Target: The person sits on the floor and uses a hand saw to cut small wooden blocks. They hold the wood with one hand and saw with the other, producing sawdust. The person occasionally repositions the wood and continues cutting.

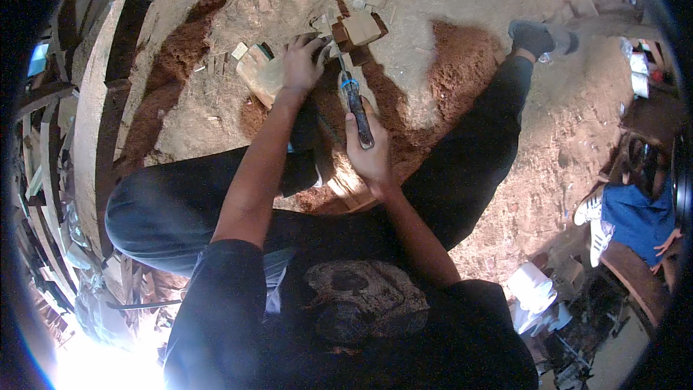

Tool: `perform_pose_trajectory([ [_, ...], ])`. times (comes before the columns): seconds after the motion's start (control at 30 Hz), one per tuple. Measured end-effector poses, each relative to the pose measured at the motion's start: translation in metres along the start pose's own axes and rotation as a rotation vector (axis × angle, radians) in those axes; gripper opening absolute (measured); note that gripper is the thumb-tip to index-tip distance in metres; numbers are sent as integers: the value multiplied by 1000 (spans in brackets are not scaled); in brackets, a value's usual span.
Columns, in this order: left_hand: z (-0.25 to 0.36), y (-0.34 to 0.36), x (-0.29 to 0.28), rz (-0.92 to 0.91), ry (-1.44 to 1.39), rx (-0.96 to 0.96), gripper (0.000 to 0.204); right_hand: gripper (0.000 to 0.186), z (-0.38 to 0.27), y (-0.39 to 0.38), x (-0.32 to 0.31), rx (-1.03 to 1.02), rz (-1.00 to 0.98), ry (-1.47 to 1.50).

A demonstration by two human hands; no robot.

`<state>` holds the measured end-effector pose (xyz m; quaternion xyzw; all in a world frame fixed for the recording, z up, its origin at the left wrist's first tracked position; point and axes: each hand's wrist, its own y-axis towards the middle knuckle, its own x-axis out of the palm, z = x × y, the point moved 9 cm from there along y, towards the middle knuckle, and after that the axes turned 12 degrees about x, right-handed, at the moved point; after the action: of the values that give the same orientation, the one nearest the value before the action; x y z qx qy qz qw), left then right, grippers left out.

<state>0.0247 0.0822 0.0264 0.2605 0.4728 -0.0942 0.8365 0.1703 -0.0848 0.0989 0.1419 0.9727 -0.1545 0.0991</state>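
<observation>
- Printed dark shirt (361, 303) sits nearest the camera in the head view.
- Dark-handled tool (359, 114) points away from the right hand, its long axis angling slightly left, the shaft passing just beside the left fingertips.
- Right hand (374, 160) is closed around the handle.
- Left hand (303, 66) is half-curled; whether it grips anything, I cannot tell.
- Wooden block (362, 29) lies just beyond both hands, right of the shaft.

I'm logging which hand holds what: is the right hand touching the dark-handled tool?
Touching. The head view shows the right hand closed around the handle of the dark-handled tool, with the thumb against its left side.
</observation>
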Motion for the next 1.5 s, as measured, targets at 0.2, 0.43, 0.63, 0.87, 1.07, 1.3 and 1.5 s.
perform_pose_trajectory([
  [0.2, -2, 0, 1, 18, -36, 10, 23, 43, 2, 25, 12, 145, -127, -14],
  [0.43, -9, -3, 5, 15, -20, 4, 24, 43, 4, 4, 0, 96, -76, -53],
  [0.63, -27, -2, 5, 39, -187, -14, 30, 39, -8, 31, 15, 55, -96, -67],
  [0.87, -58, 26, 12, 33, -250, -643, 49, 26, -1, 28, 8, 67, -38, -77],
  [1.07, -106, 19, 51, -238, 81, -787, 65, 32, -7, 28, 21, 60, -21, -29],
  [1.3, -89, 20, 67, -291, 52, -771, 57, 35, 7, 25, 14, 39, -26, -102],
  [1.5, -88, 19, 72, -331, 76, -786, 53, 28, -6, 14, 1, 105, 16, -95],
])
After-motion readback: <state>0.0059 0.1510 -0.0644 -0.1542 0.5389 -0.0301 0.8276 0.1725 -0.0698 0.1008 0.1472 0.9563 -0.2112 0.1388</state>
